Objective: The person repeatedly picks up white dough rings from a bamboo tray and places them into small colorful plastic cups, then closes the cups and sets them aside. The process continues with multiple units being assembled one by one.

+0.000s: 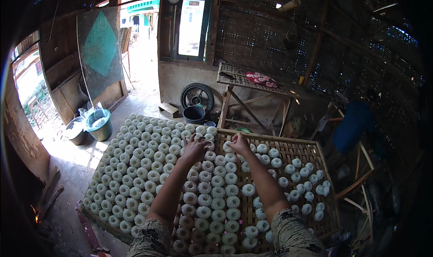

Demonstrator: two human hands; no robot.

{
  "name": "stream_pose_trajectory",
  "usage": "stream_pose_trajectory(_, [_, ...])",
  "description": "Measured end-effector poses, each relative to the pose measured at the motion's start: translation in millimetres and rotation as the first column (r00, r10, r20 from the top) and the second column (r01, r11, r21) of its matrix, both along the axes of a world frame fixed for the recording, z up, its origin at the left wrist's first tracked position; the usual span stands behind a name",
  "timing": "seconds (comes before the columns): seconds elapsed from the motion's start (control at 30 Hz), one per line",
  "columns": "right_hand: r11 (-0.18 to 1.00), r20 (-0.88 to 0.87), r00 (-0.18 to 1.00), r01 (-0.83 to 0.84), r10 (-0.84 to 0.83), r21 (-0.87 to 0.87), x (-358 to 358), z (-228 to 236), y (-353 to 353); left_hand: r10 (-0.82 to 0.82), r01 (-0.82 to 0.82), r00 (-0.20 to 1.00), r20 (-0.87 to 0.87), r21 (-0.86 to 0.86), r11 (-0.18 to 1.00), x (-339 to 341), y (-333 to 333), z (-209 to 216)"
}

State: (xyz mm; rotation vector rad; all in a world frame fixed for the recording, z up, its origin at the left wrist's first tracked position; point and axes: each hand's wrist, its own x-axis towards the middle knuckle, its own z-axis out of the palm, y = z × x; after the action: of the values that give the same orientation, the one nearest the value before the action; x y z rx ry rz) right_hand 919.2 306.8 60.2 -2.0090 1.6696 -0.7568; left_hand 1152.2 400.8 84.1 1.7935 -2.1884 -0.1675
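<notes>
White rough-surfaced dough-like rings [149, 197] cover a woven bamboo rack [324, 166] in front of me, in close rows on the left and the middle. My left hand [195, 149] is over the far rows with its fingers apart, its fingertips beside a ring at the edge of the packed area. Just to its right, my right hand [239, 144] pinches one ring [228, 146] between thumb and fingers, low over the slats. Scattered rings [296, 162] lie more loosely on the right part of the rack, some tilted or touching each other.
Beyond the rack stand a black bucket [194, 115], a wheel [197, 97] and a wooden table [239, 79] with pink-and-white items. Two more buckets [99, 124] are by the open doorway. A small fire [35, 214] burns at the far left. Blue cloth [354, 126] hangs at right.
</notes>
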Motion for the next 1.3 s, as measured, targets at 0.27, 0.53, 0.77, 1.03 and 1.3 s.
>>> stream_pose_trajectory(0.27, [0.971, -0.053, 0.983, -0.165, 0.176, 0.173, 28, -2, 14, -0.068, 0.068, 0.997, 0.019, 0.001, 0.998, -19, -6, -20])
stream_pose_trajectory(0.53, [0.999, -0.776, 0.63, -0.033, 0.026, 0.008, -38, 22, 30, -0.08, 0.078, 0.995, 0.057, 0.038, 0.996, -35, -5, -10])
stream_pose_trajectory(0.77, [0.932, -0.543, 0.769, -0.185, 0.336, 0.313, -45, 62, 32, -0.043, 0.045, 0.996, 0.076, -0.015, 0.999, -30, -10, -20])
stream_pose_trajectory(1.03, [0.935, -0.177, 0.928, -0.29, 0.327, 0.206, -37, 37, -1, -0.048, 0.05, 0.997, 0.066, -0.023, 0.998, -21, -4, -23])
stream_pose_trajectory(1.3, [0.995, 0.329, 0.944, 0.015, 0.018, -0.095, 19, -25, -43, -0.089, 0.089, 0.996, 0.024, 0.02, 0.996, -33, -2, -11])
